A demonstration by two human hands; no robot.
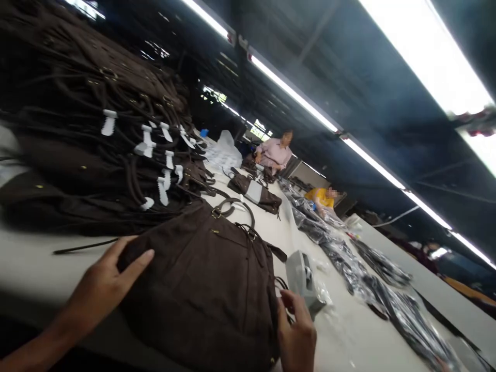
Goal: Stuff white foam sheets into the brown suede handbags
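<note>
left hand (104,281), grip spread open, is steadying a brown bag (209,279) flat on the worktop (27,261) while right hand (296,333) is touching its other edge, grip state unclear.

left hand (101,287): enters from lower left on a bare, outstretched forearm | pose: palm down, fingers straight and slightly spread, thumb out to the side | right hand (297,337): at bottom edge, back toward camera, fingers curled forward (grip not readable) | hands well apart
</note>
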